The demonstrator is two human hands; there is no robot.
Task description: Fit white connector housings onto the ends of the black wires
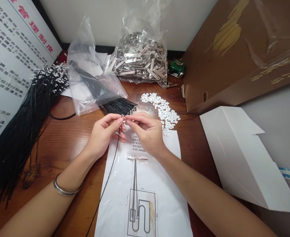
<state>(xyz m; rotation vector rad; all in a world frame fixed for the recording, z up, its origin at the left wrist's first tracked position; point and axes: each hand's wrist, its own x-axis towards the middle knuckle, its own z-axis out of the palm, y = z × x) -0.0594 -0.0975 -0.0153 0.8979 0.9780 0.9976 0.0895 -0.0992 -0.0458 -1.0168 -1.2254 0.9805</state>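
Note:
My left hand [104, 133] pinches the tip of a thin black wire [105, 186] that trails down over the table toward me. My right hand [146, 130] meets it fingertip to fingertip, pinched on something small that I cannot make out. Both hands hover above a printed sheet with a diagram [142, 197]. Just behind the fingers lies a bundle of black wires [117, 105] coming out of a clear plastic bag [90, 79]. A heap of small white plastic pieces [163, 110] lies to the right of my right hand.
A big bunch of black wires with white ends [23, 121] lies at the left. A clear bag of metal strips [141, 62] stands at the back, a green object [176, 68] beside it. A brown cardboard box [241, 52] and folded white paper [243, 158] sit at the right.

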